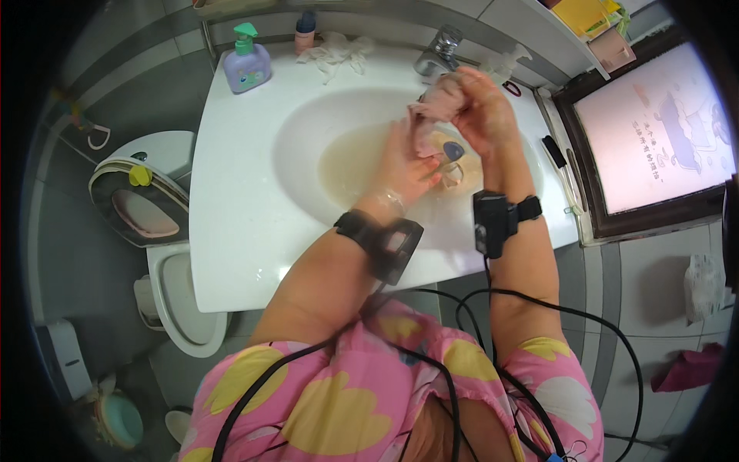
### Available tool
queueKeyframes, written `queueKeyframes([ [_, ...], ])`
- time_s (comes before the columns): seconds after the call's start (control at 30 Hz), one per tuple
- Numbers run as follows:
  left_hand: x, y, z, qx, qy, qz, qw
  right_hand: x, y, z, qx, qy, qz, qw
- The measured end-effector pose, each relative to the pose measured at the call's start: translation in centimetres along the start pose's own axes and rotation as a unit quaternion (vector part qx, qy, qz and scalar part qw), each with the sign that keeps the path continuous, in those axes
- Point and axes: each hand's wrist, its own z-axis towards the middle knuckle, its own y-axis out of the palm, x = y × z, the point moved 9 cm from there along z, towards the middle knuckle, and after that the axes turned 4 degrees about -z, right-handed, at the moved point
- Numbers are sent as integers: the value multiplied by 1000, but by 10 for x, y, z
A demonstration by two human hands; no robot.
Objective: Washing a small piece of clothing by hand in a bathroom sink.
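Above a white washbasin [242,231] with cloudy water, my right hand [488,112] grips a bunched wet pink cloth [441,103] just in front of the chrome faucet [439,52]. The cloth's lower end hangs beside my left hand [407,167], which is blurred; its fingers are spread near the cloth, and whether they hold it is unclear. Below the hands, a beige item with a dark blue oval patch [454,151] lies in the water, partly hidden by my right wrist. Its kind is unclear.
On the basin's rim stand a purple pump bottle [247,66], a small pink bottle [305,34], a crumpled white cloth [338,55] and a clear pump bottle [508,63]. A black-bristled brush [554,151] lies at right. Black cables [612,329] loop from my wrists. A toilet [185,300] is left.
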Motion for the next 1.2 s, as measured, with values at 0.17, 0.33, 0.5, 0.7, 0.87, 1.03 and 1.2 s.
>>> queueKeyframes([
  [0.17,12,18,-6,-193,17,-63,979,29,73,-67,53,-198,-546,812],
  [0.33,5,28,-18,-69,72,25,995,39,5,-34,174,-18,-597,783],
  [0.5,34,0,-10,6,158,37,987,39,52,-45,18,-210,-553,806],
  [0.7,19,14,-6,-67,138,122,981,30,23,-42,57,-263,-634,725],
  [0.87,106,-34,23,-107,538,321,772,55,77,-60,2,-324,-674,664],
  [1.03,65,6,2,-179,507,509,672,60,49,-51,-19,-242,-784,572],
  [1.2,53,-7,4,-116,264,221,932,54,45,-48,49,-309,-728,611],
])
